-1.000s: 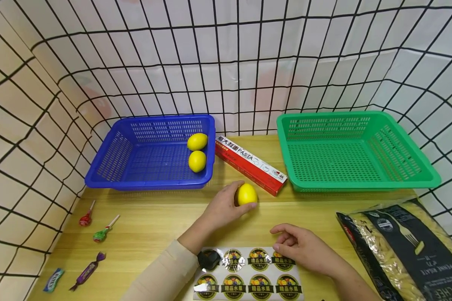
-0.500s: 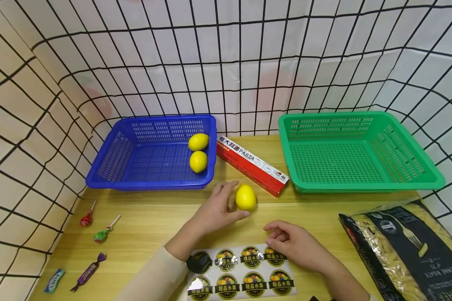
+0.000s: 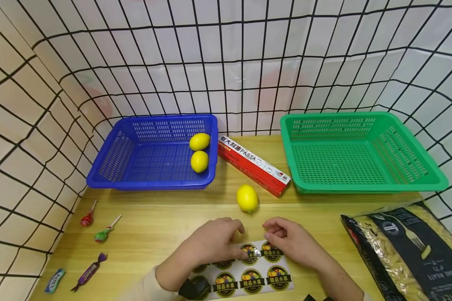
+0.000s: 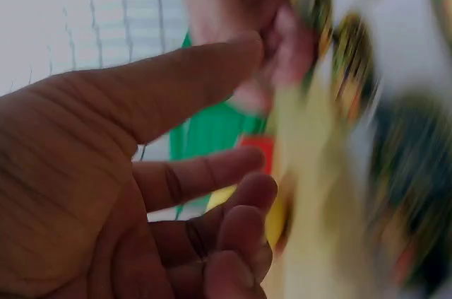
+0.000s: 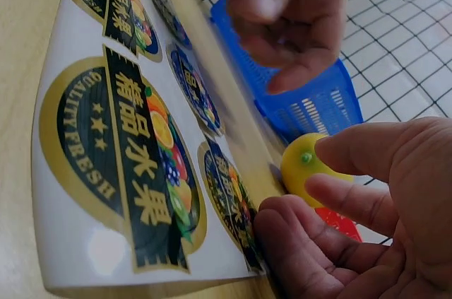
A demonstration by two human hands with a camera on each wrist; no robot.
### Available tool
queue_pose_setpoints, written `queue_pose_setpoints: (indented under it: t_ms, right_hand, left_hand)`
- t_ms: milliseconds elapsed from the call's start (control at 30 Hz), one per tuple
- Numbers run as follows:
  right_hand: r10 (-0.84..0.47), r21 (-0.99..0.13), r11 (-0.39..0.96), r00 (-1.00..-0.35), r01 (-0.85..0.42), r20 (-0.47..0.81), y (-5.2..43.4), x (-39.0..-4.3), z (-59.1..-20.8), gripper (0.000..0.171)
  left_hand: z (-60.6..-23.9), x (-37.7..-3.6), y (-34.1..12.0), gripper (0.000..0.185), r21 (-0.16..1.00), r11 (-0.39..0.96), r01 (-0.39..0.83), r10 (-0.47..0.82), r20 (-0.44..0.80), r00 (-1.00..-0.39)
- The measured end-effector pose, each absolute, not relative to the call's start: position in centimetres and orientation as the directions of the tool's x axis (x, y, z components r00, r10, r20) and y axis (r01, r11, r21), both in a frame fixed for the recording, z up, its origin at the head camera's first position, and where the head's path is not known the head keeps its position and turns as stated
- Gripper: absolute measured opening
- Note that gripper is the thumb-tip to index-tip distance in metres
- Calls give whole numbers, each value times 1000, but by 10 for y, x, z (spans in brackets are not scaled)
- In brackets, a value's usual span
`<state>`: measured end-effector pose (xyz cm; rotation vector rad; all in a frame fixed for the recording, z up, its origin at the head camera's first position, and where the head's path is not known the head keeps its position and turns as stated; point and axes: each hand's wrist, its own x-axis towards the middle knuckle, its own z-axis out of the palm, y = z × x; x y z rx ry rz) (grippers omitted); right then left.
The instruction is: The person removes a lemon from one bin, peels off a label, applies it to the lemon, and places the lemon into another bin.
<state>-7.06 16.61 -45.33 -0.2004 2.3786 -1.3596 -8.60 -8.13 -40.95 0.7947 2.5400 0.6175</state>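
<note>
A lemon (image 3: 247, 198) lies on the counter (image 3: 147, 221) just beyond both hands' fingers, red box (image 3: 253, 164) behind. Left hand (image 3: 214, 242) and right hand (image 3: 291, 240) rest loosely curled on the sticker sheet (image 3: 245, 276), its long axis running left-right beneath them.

Sticker sheet (image 3: 248, 271) glossy white paper with shiny foil-edged labels; lemon (image 3: 247, 198) smooth, slightly waxy yellow skin; table (image 3: 154, 225) matt light wood-grain; blue basket (image 3: 109, 167) and green basket (image 3: 418, 184) perforated semi-gloss plastic; pasta bag (image 3: 410, 251) crinkled glossy film; pasta box (image 3: 254, 164) printed cardboard.
</note>
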Motion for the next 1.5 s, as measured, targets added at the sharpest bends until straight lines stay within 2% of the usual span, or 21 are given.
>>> queue_pose_setpoints:
  t_ms: [167, 367, 533, 800, 1233, 1500]
  right_hand:
    - [-310, -858, 510, -918, 59, -248, 167, -74, -456, 28]
    - [-313, -860, 509, -924, 32, -220, 170, -75, -460, 27]
    - [-325, -843, 538, -919, 13, -222, 175, -76, -463, 26]
    - [-386, -821, 569, -896, -44, -219, 181, -79, -468, 26]
    - [-375, -783, 610, -914, -120, -153, 179, -79, -478, 13]
    - [-337, -769, 632, -928, -100, -156, 177, -78, -478, 5]
  left_hand:
    - [-425, -71, -66, 57, 448, 753, 482, 627, -265, -733]
    - [-431, -71, -65, 56, 376, 782, 498, 607, -274, -746]
    - [-433, -78, -70, 58, 398, 777, 488, 610, -283, -740]
    - [-447, -94, -77, 58, 515, 717, 470, 652, -259, -712]
    - [-453, -96, -78, 59, 518, 713, 472, 657, -258, -708]
    - [-453, -97, -78, 60, 528, 709, 468, 658, -256, -708]
